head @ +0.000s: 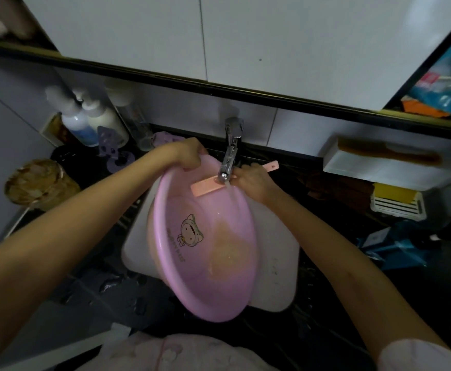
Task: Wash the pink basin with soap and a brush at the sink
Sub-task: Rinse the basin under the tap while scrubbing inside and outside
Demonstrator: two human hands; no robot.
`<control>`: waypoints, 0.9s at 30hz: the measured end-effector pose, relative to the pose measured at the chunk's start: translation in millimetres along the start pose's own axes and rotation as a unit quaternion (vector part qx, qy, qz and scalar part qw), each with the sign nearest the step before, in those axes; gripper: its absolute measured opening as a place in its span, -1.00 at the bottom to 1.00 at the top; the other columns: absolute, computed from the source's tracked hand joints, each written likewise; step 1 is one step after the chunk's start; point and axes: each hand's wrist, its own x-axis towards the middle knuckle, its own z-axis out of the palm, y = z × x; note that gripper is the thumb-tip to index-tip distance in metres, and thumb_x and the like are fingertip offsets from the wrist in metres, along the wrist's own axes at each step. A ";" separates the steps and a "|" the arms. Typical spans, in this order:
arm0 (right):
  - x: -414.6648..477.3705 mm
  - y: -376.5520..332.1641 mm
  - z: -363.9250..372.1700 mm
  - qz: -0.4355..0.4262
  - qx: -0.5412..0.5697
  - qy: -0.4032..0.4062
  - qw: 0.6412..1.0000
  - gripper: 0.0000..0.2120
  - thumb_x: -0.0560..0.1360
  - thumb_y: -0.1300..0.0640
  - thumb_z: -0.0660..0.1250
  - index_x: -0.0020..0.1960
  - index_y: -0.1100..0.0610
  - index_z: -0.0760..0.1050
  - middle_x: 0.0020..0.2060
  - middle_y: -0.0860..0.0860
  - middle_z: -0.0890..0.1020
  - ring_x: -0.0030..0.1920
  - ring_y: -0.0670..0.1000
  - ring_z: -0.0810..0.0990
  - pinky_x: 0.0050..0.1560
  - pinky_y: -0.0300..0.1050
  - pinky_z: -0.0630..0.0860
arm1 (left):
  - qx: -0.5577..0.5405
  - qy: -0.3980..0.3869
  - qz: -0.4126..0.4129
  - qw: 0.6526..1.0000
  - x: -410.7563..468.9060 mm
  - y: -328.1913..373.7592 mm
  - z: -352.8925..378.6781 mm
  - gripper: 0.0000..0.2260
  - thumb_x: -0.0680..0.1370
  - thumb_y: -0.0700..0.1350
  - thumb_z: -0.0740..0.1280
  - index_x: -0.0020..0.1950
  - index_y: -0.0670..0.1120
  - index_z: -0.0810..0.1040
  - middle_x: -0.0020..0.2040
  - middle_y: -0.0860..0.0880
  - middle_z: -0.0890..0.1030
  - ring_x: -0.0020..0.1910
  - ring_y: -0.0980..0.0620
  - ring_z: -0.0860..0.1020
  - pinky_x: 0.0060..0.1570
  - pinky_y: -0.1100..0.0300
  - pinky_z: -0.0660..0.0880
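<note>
Pink plastic basin (192,277) sits tipped up on its side in the white sink (278,277), open face turned toward the camera and far rim lifted up near the tap (231,153). The left hand (185,155) has its grip closed on that far rim, fingers curled over the edge. The right hand (254,180) has its grip wrapped round the handle of a pink brush (205,188). The brush head lies across the upper inside of the basin right under the spout, and the handle end pokes out past the hand to the right. Water (232,199) is running from the tap down the inside wall, and there's a murky brownish puddle collected in the lower right part of the bowl, just beside the little cartoon print (191,231) on the bottom. The dark worktop (98,290) around the sink looks wet, with droplets on the near left. Back left there are a couple of white pump bottles (81,124) against the wall and a jar (41,184) with a brownish top nearer the edge. Off to the right a brown comb (387,153) lies on a white box, with a yellow sponge (393,194) in a white holder below it.
</note>
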 end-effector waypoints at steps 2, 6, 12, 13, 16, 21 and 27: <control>-7.5 -3.5 5.2 0.027 0.032 -0.033 0.999 -0.63 0.15 0.20 0.60 -0.07 0.00 0.67 -0.25 0.04 0.65 -0.43 0.10 0.56 -0.44 -0.21 0.39 | -0.002 -0.007 0.002 1.000 -4.6 -2.3 -1.6 -0.52 0.33 -0.41 0.18 0.21 -0.17 0.56 0.09 -0.18 0.62 0.06 -0.13 0.58 0.03 0.03 0.55; -35.2 -16.2 21.4 0.198 0.227 -0.188 0.935 -0.70 0.52 -0.02 0.31 0.23 0.01 0.55 0.10 0.02 0.62 0.02 0.06 0.60 -0.01 -0.11 0.54 | -0.009 0.003 -0.036 0.999 -30.2 -3.1 -10.6 -0.53 0.41 -0.26 0.35 0.33 -0.15 0.47 0.25 -0.16 0.53 0.18 -0.14 0.51 0.17 0.05 0.48; -74.9 -46.1 37.8 0.384 0.452 -0.322 0.738 -0.28 0.33 -0.40 0.32 0.25 0.11 0.52 0.13 0.02 0.58 0.06 0.02 0.55 0.02 -0.22 0.43 | -0.084 0.099 -0.094 0.987 -115.1 4.7 25.6 -0.26 0.41 -0.20 0.42 0.50 -0.07 0.11 0.22 -0.20 0.48 0.11 -0.18 0.51 -0.06 0.12 0.41; -79.9 -52.1 40.7 0.390 0.479 -0.340 0.709 -0.28 0.34 -0.37 0.35 0.27 0.14 0.51 0.12 0.02 0.58 0.06 0.02 0.55 0.05 -0.22 0.44 | -0.086 0.115 -0.092 0.985 -122.9 5.6 35.0 -0.21 0.42 -0.23 0.39 0.53 -0.06 0.03 0.21 -0.21 0.47 0.07 -0.18 0.51 -0.07 0.09 0.43; -92.6 -69.8 49.3 0.402 0.581 -0.354 0.613 -0.27 0.38 -0.16 0.45 0.36 0.27 0.38 0.08 0.00 0.55 0.02 0.01 0.53 0.04 -0.22 0.43 | -0.113 0.163 -0.080 0.977 -129.1 5.6 50.3 -0.20 0.43 -0.32 0.31 0.55 -0.08 -0.05 0.17 -0.24 0.45 0.03 -0.18 0.51 -0.10 0.10 0.42; -99.4 -67.4 41.2 0.405 0.592 -0.351 0.601 -0.29 0.24 -0.20 0.54 0.23 0.21 0.50 0.04 -0.01 0.61 0.01 -0.01 0.57 -0.04 -0.25 0.47 | -0.120 0.161 -0.049 0.978 -110.3 -2.6 38.4 -0.32 0.43 -0.35 0.26 0.52 -0.15 0.12 0.24 -0.28 0.48 0.17 -0.23 0.50 0.04 0.09 0.42; -86.6 -41.9 33.0 0.403 0.464 -0.275 0.739 -0.22 0.22 -0.50 0.30 0.20 0.04 0.57 0.12 -0.04 0.60 -0.01 -0.05 0.53 -0.08 -0.27 0.40 | -0.071 0.036 -0.006 0.997 -46.4 -19.1 5.4 -0.44 0.38 -0.40 0.22 0.39 -0.16 0.40 0.18 -0.22 0.54 0.10 -0.17 0.53 0.00 0.12 0.50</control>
